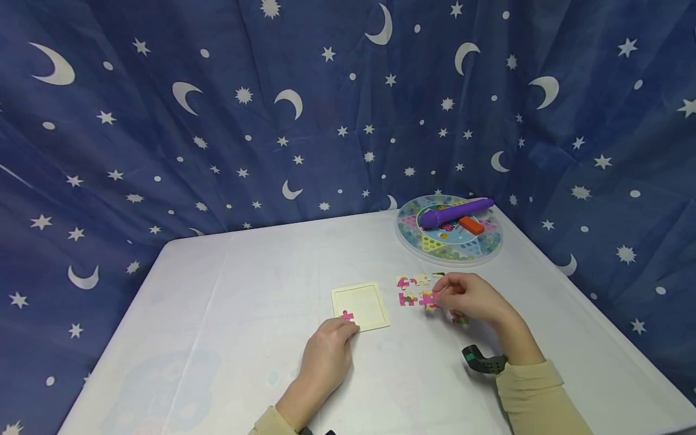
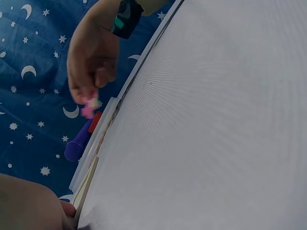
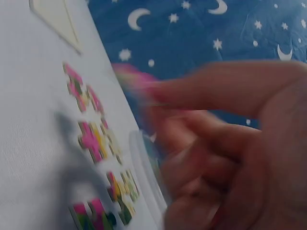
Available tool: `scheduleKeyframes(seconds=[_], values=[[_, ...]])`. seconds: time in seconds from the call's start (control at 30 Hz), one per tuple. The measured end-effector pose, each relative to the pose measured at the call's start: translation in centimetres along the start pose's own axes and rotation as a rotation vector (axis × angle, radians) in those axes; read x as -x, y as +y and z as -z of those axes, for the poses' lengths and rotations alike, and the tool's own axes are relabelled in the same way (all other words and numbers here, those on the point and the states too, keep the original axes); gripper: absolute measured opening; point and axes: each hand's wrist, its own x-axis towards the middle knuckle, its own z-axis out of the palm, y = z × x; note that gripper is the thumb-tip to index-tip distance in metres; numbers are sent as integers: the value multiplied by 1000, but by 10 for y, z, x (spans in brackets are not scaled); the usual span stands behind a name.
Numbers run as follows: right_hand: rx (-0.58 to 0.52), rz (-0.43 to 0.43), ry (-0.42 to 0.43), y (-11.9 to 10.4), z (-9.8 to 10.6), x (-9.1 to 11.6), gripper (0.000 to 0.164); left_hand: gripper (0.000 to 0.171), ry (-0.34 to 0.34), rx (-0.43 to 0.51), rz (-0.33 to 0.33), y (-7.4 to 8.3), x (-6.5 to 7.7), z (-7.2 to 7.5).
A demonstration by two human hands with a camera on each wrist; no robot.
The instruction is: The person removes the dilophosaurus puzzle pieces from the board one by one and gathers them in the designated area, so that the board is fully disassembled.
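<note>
My right hand (image 1: 472, 296) pinches a pink puzzle piece (image 2: 89, 108) between thumb and fingertips, raised over the table; the piece is blurred in the right wrist view. Below and beside that hand lie several loose puzzle pieces (image 3: 91, 141) in pink, yellow and green, laid out in rough rows. To their left is a square cream puzzle tray (image 1: 365, 302). A single pink piece (image 1: 347, 315) sits in its near left corner. My left hand (image 1: 327, 351) holds the tray at that corner, fingers bent over the edge.
At the back right of the white table (image 1: 261, 284) lies a round, colourful game board (image 1: 408, 232). On it rest a purple toy microphone (image 1: 457, 211) and an orange block (image 1: 471, 225). A dark blue curtain (image 1: 244, 145) with moons and stars hangs behind.
</note>
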Motion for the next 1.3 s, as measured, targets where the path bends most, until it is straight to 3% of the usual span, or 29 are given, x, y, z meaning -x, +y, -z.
scheduleKeyframes(seconds=[0.1, 0.27, 0.5, 0.7, 0.83, 1.03, 1.17, 1.3], values=[[119, -42, -57, 2, 0, 0, 23, 24, -7, -2, 7, 0, -1, 1], [188, -42, -60, 4, 0, 0, 20, 25, -20, -5, 13, 1, -1, 2], [263, -68, -22, 8, -3, -2, 18, 24, -17, -5, 4, 1, -1, 2], [231, -3, 64, 4, -9, -6, 13, 24, 5, -42, -7, 0, 0, 1], [238, 127, 70, -13, -35, -13, 8, 22, 20, -79, -21, 0, 0, 3], [332, 343, -80, -39, -91, -30, 17, 21, 58, -101, -21, -2, 0, 7], [413, 367, -134, -46, -116, -42, 24, 19, 43, -118, 55, -3, 0, 10], [502, 387, -170, -51, -129, -46, 33, 47, -55, -159, 161, -7, 0, 14]])
